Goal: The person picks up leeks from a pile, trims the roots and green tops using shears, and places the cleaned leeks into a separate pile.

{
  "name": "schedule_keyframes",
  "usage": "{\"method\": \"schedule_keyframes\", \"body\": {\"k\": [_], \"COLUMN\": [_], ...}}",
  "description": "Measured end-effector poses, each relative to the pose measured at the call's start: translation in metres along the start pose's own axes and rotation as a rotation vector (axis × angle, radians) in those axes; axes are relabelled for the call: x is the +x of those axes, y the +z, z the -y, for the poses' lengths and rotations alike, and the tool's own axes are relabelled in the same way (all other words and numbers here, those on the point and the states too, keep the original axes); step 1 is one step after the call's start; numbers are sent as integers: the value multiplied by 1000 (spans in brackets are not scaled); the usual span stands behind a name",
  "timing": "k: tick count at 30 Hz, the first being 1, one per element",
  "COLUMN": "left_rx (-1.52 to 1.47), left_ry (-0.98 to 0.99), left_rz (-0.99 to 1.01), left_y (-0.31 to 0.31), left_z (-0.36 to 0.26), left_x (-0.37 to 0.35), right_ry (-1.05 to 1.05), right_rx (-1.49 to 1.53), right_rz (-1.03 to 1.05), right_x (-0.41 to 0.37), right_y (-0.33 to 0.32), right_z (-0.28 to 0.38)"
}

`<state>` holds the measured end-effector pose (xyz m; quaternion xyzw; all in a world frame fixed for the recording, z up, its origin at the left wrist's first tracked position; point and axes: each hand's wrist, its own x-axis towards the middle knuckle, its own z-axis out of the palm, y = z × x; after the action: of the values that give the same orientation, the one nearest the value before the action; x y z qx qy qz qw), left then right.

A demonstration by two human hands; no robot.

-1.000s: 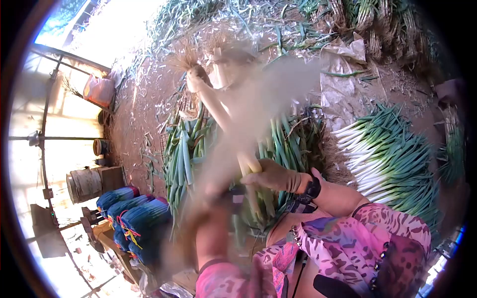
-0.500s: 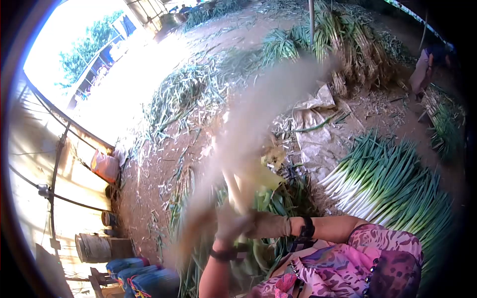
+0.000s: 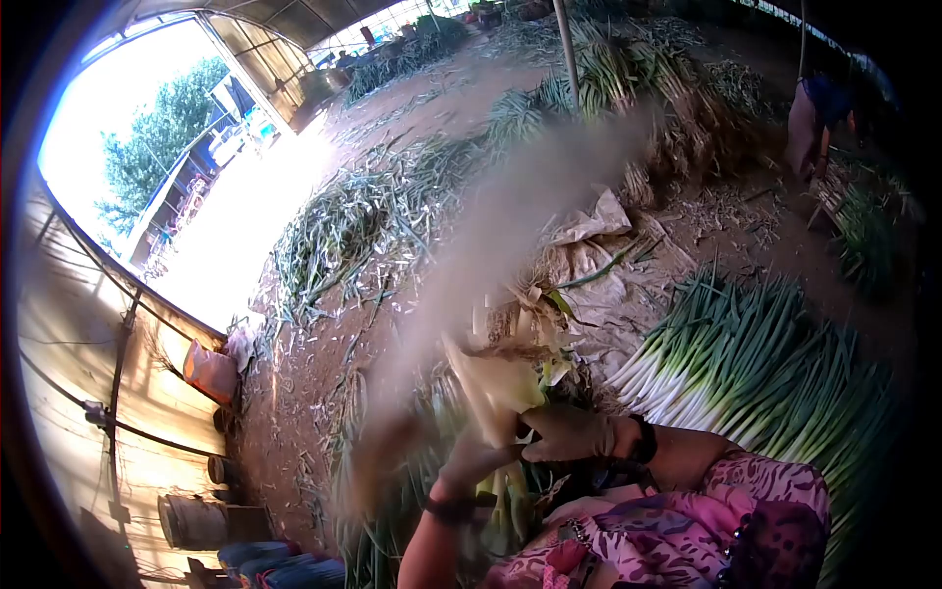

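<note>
Both my hands wear greyish gloves and meet low in the middle of the view. My left hand is closed around a green onion, whose pale stalk points up and away from me. Close beside it, my right hand has its fingers bent at the stalk; what they pinch, if anything, is hidden. A pale yellowish leaf hangs beside the stalk. Under the hands lies a heap of untrimmed green onions. A hazy smear across the lens blurs part of this area.
Trimmed green onions lie in a row on my right, near a crumpled sheet. Leaf scraps are piled ahead. Bundles with roots stand behind a pole. Another person bends at the far right. A bucket stands left.
My view has shifted slightly. My right hand has drawn a little apart from my left and its fingers show more clearly. The green onion stays in my left hand.
</note>
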<state>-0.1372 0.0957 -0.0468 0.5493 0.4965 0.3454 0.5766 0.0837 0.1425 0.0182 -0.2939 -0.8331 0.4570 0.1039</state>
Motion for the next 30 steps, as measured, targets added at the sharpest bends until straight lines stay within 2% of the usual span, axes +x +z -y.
{"method": "schedule_keyframes", "body": {"k": [3,5,7,9,11,14,17,19,21,24,27,28,30], "left_rx": [133,133,153,176,192,220,201,164,127,122,96,74,78], "left_ry": [-39,-27,-28,-21,-7,-1,173,111,115,40,42,38,53], "left_rz": [-48,-42,-18,54,181,352,208,170,130,120,95,104,120], "left_y": [21,22,22,21,19,18,13,-9,-20,-25,-25,-27,-27], "left_z": [5,2,-19,-42,-64,-99,-107,-92,-89,-80,-79,-77,-67], "left_x": [-1,-7,-22,-29,-40,-49,-56,-63,-74,-82,-93,-96,-91], "right_ry": [-4,-191,-81,-371,-489,-533,-535,-534,-517,-317,-227,-306,-159], "right_rx": [-83,-26,276,606,597,714,776,766,692,343,320,326,219], "right_rz": [-24,-285,-579,-874,-981,-814,-631,-527,-421,-320,-265,-374,-232], "right_x": [-24,-46,-76,-78,-61,-51,-51,-52,-51,-30,-10,-4,-11], "right_y": [-9,-15,-61,-104,-132,-111,-76,-59,-44,-18,-11,-1,-16], "right_z": [-1,-23,-10,-39,-33,-13,7,22,39,75,86,77,65]}}
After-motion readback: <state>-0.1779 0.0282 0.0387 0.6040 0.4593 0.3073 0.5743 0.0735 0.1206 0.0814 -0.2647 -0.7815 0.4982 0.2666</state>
